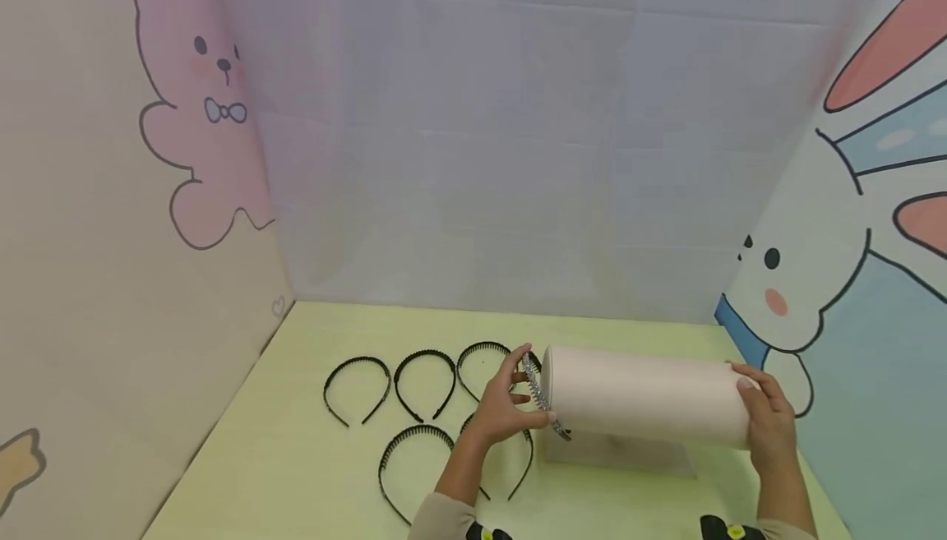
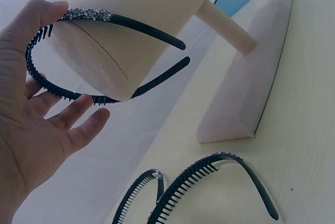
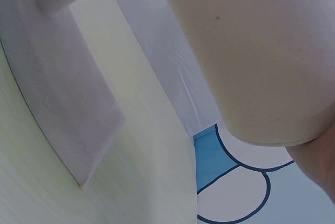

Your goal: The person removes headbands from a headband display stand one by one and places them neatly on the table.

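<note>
My left hand (image 1: 491, 413) holds a black toothed headband (image 2: 152, 29) with a silver glitter section, thumb on the glitter and fingers along the opposite side. The headband surrounds the left end of a cream padded cylinder (image 1: 644, 396) in the left wrist view, its two tips pointing away from the palm. A short post (image 2: 227, 28) joins this cylinder to a flat base (image 2: 246, 93), forming a display stand. At the other end, my right hand (image 1: 771, 417) grips the cylinder, thumb on the near side; in the right wrist view only part of that hand shows.
Several black headbands lie on the pale yellow table (image 1: 244, 458) left of the stand, among them one at the far left (image 1: 358, 359) and one nearer the front (image 1: 414, 431). A pale curtain (image 1: 473, 154) closes the back; printed cartoon sheets flank both sides.
</note>
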A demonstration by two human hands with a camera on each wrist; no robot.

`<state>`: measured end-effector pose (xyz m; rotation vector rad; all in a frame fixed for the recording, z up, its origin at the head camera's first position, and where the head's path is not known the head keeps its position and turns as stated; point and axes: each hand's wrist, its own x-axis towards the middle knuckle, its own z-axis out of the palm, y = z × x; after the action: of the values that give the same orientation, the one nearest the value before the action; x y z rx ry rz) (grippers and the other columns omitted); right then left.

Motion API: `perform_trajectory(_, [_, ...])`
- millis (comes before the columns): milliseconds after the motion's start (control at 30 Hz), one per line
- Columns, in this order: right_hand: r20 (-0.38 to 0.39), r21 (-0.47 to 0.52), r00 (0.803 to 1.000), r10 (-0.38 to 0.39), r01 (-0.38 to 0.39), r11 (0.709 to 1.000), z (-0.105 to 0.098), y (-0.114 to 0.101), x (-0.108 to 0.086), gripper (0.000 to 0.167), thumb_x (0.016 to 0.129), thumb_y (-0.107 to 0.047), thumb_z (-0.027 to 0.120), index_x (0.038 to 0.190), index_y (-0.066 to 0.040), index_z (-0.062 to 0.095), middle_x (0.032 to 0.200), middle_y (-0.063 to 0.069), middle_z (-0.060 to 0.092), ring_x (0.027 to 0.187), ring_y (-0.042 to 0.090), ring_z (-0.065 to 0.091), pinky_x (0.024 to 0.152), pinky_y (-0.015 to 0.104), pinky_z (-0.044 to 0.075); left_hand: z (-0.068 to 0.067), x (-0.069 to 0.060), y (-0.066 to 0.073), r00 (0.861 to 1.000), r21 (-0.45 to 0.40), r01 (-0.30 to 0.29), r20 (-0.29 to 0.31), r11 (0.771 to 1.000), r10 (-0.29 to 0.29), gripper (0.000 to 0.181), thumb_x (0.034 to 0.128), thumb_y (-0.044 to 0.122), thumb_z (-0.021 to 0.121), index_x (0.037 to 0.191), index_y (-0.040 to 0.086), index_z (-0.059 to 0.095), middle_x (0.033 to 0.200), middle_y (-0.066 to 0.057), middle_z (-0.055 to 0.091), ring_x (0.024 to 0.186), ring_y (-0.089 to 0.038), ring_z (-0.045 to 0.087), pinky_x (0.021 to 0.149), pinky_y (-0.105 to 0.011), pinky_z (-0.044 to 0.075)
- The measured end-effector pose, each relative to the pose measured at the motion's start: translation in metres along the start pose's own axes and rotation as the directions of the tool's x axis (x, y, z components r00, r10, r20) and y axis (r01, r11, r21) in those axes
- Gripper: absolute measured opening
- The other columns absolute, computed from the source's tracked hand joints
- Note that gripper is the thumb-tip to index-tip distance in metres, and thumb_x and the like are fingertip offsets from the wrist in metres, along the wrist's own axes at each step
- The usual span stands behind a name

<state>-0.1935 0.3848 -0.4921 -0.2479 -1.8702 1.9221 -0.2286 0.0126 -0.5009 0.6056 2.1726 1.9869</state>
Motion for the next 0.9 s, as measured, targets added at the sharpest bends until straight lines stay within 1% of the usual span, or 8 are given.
perform_trajectory(133, [-0.010,0.006,1.000,0.000,0.000,1.000,0.000,-0.002,-0.002,0.028,0.093,-0.024,0.056,0.120,-0.018,0.063,0.111,-0.018,0.059,0.096,0.007,0.046,0.061,0.020,0.038,-0.002,-0.007,-0.005,1.000,0.046,0.011,-0.018,0.999,-0.010,0.095,0.0684,0.027,0.082,0.144,0.039,0.026,0.144,-0.008,0.030,0.111,-0.035,0.048,0.078,-0.040,0.048])
perform_trajectory(267, [-0.042,-0.019,0.998,0.051,-0.052,0.998,0.003,-0.009,-0.006,0.028,0.095,-0.023,0.055,0.122,-0.019,0.062,0.107,-0.023,0.058,0.097,0.007,0.044,0.063,0.017,0.037,-0.005,-0.013,-0.010,0.999,0.033,0.020,-0.049,0.999,-0.018,0.095,0.0679,0.028,0.082,0.145,0.036,0.027,0.144,-0.010,0.031,0.116,-0.039,0.044,0.082,-0.049,0.046])
perform_trajectory(400, [-0.053,-0.019,0.996,0.071,-0.073,0.997,0.004,-0.011,-0.006,0.028,0.096,-0.018,0.053,0.123,-0.018,0.061,0.105,-0.025,0.057,0.097,0.006,0.043,0.063,0.016,0.036,-0.008,-0.019,-0.012,0.996,0.051,0.017,-0.088,0.999,-0.013,0.096,0.0656,0.029,0.084,0.144,0.035,0.029,0.142,-0.010,0.034,0.117,-0.038,0.043,0.086,-0.054,0.042])
perform_trajectory(500, [-0.041,-0.031,0.998,0.051,-0.052,0.998,-0.001,-0.003,-0.002,0.030,0.095,-0.020,0.054,0.124,-0.017,0.060,0.109,-0.023,0.057,0.097,0.008,0.044,0.063,0.019,0.037,-0.010,-0.025,-0.013,0.994,0.079,0.016,-0.114,0.997,-0.007,0.097,0.0645,0.030,0.085,0.144,0.033,0.030,0.140,-0.009,0.036,0.116,-0.038,0.044,0.086,-0.054,0.042])
perform_trajectory(600, [-0.030,-0.052,0.999,0.035,-0.036,0.998,-0.013,0.018,0.008,0.034,0.094,-0.025,0.056,0.127,-0.016,0.058,0.117,-0.018,0.057,0.097,0.008,0.045,0.061,0.024,0.039,-0.012,-0.032,-0.012,0.990,0.098,0.025,-0.144,0.995,-0.011,0.097,0.0648,0.028,0.085,0.144,0.029,0.029,0.141,-0.008,0.037,0.118,-0.037,0.042,0.089,-0.053,0.040])
perform_trajectory(733, [-0.026,-0.072,0.999,0.034,-0.036,0.997,-0.023,0.035,0.016,0.037,0.093,-0.027,0.057,0.128,-0.016,0.057,0.121,-0.014,0.056,0.097,0.008,0.047,0.058,0.027,0.040,-0.015,-0.043,0.001,0.981,0.120,0.031,-0.191,0.992,-0.008,0.095,0.0649,0.020,0.085,0.143,0.019,0.031,0.142,-0.011,0.035,0.125,-0.035,0.036,0.094,-0.053,0.034])
perform_trajectory(800, [-0.030,-0.052,0.999,0.038,-0.039,0.998,-0.018,0.028,0.013,0.035,0.093,-0.025,0.057,0.127,-0.016,0.058,0.118,-0.017,0.057,0.098,0.008,0.046,0.059,0.024,0.040,-0.017,-0.050,0.010,0.976,0.132,0.029,-0.218,0.991,0.000,0.093,0.0643,0.018,0.085,0.142,0.014,0.034,0.140,-0.014,0.037,0.125,-0.035,0.034,0.095,-0.053,0.033])
perform_trajectory(900, [-0.010,-0.027,1.000,0.029,-0.029,0.999,-0.005,0.005,0.002,0.032,0.094,-0.023,0.055,0.125,-0.017,0.059,0.112,-0.021,0.057,0.097,0.008,0.045,0.062,0.021,0.038,-0.019,-0.057,0.021,0.965,0.149,0.011,-0.259,0.989,0.028,0.090,0.0629,0.017,0.085,0.139,0.009,0.037,0.138,-0.017,0.039,0.125,-0.036,0.035,0.096,-0.052,0.032])
